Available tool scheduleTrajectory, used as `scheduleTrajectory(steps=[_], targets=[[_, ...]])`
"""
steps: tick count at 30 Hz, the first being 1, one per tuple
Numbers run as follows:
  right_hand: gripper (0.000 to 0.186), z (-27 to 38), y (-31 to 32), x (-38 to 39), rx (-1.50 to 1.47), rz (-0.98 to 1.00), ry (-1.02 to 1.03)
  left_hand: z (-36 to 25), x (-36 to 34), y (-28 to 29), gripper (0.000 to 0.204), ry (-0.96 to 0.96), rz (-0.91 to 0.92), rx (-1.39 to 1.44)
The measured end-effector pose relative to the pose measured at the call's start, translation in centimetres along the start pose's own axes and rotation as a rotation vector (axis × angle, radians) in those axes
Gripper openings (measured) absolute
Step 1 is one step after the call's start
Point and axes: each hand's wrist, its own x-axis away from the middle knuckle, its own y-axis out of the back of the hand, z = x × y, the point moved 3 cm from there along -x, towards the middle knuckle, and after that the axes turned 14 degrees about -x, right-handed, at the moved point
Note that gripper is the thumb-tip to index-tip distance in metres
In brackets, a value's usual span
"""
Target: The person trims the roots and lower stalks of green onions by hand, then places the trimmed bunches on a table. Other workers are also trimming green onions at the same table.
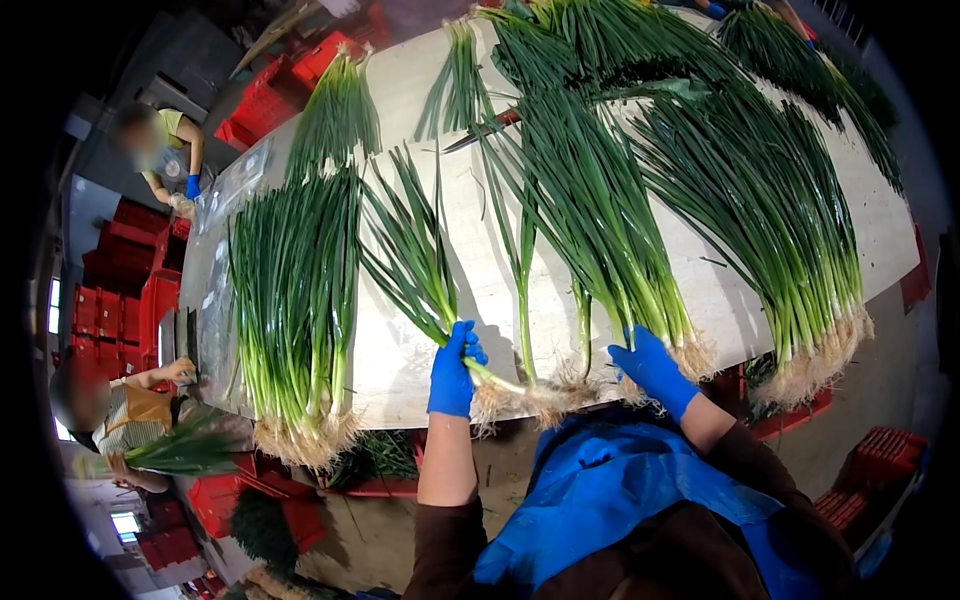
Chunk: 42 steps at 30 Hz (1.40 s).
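Note:
My left hand point(452, 378), in a blue glove, is closed round the lower stems of a small bunch of green onions point(425, 250). Their leaves fan out away from me and their pale roots hang by the table's near edge. My right hand point(655, 370), also gloved in blue, grips green onion stalks just above the roots, at the left edge of a larger pile point(610, 210); some of its fingers are hidden. Between my hands lie a few single green onions point(525, 290), roots toward me.
The pale table point(400, 380) bears a thick row of green onions point(295, 290) at left and another point(770, 200) at right. A red-handled knife point(485, 130) lies farther back. Red crates point(105, 315) stand at left, where two people point(180, 150) work.

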Motion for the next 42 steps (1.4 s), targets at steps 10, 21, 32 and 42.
scheduleTrajectory(steps=[10, 21, 32, 42], targets=[[0.049, 8.8, -3.5, 2.4, 0.260, 0.201, 0.284, 3.9, 5.6, -1.6, 0.040, 0.175, 0.053, 0.100], [0.035, 2.3, -12.0, 0.8, -0.452, 0.629, -0.089, 2.7, 5.3, -3.1, 0.043, 0.042, 0.013, -0.078], [0.028, 5.1, -11.2, 3.9, 0.497, 0.515, 0.381, 2.3, 2.7, -2.3, 0.040, 0.031, -0.057, -0.207], [0.034, 2.8, -10.7, -0.5, -0.286, 0.568, 0.110, 4.2, 2.8, -2.0, 0.041, 0.114, 0.077, -0.228]])
